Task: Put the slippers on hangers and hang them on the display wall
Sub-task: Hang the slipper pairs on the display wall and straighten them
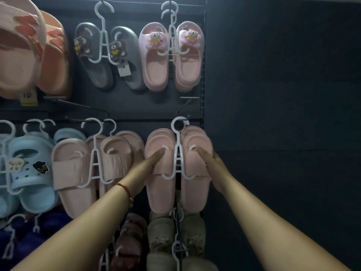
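Note:
A pair of plain pink slippers hangs on a white hanger, whose hook sits over a peg on the dark display wall. My left hand grips the left pink slipper from its outer side, with the thumb lying across the ribbed strap. My right hand grips the right pink slipper the same way from the right side. Both slippers point toe-up against the wall.
Around them hang a pale pink pair, blue clogs, grey bear slippers, pink bear slippers and beige slippers. A bare peg juts out at left. A plain dark panel lies to the right.

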A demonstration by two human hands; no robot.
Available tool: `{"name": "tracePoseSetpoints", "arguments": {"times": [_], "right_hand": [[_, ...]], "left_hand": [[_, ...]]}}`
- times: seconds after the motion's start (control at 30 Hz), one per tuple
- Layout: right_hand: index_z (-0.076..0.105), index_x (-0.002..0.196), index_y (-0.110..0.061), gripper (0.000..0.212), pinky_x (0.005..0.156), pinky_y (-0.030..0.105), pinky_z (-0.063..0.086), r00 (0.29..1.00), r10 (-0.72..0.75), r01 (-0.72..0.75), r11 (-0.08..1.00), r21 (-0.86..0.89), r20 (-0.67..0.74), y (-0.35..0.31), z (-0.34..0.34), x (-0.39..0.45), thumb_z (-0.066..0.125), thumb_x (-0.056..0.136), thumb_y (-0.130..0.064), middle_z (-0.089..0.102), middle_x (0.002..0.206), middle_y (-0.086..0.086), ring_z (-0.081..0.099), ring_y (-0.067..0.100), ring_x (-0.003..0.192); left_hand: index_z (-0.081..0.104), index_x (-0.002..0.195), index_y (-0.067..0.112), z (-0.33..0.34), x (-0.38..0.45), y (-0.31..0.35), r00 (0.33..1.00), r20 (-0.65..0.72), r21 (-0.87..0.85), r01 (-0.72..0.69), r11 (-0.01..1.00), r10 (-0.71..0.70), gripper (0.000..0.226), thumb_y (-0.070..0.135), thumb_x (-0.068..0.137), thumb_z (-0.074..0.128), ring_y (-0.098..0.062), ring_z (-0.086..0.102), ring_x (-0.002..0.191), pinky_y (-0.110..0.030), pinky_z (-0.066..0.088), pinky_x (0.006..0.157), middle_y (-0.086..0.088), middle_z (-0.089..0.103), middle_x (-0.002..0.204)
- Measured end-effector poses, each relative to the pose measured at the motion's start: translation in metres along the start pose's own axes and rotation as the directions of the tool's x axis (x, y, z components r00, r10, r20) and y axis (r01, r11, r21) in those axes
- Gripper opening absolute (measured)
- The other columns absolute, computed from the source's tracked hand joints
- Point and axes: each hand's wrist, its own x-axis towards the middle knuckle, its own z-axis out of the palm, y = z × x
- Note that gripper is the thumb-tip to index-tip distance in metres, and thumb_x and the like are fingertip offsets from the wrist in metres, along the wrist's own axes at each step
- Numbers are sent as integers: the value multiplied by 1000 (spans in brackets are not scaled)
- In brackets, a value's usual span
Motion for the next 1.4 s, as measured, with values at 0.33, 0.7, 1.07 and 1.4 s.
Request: {"name": "tracePoseSetpoints", "arguments": {"times": [0.33,0.7,1.07,1.4], "right_hand": [[49,138,-29,64,52,27,57,997,-35,34,999,-16,-72,1,7,-1,69,85,-58,60,122,-2,62,18,101],[51,143,-22,74,87,34,53,998,-68,63,968,-242,-11,-1,-8,3,60,85,-68,62,132,-1,61,18,113],[26,157,-13,76,115,38,30,965,-256,196,543,-817,61,-24,-39,-41,49,98,-56,24,164,7,28,25,149],[31,155,-22,67,120,42,26,934,-308,246,191,-950,180,-52,49,-112,53,98,-47,28,163,4,25,25,149]], "left_hand": [[59,132,20,14,-1,-10,997,-21,105,-69,992,72,62,41,79,84,-17,69,106,-40,58,92,2,71,118],[18,158,27,14,-27,7,978,-13,500,-174,848,209,89,55,89,67,-13,46,131,-39,43,109,10,43,145],[26,157,29,-46,-78,46,944,303,953,-303,-17,134,86,77,88,43,-32,41,140,-44,39,110,-12,34,158],[6,161,36,-145,-109,83,896,438,850,-384,-360,78,95,84,81,25,-29,13,154,-49,20,121,-8,7,169]]}}
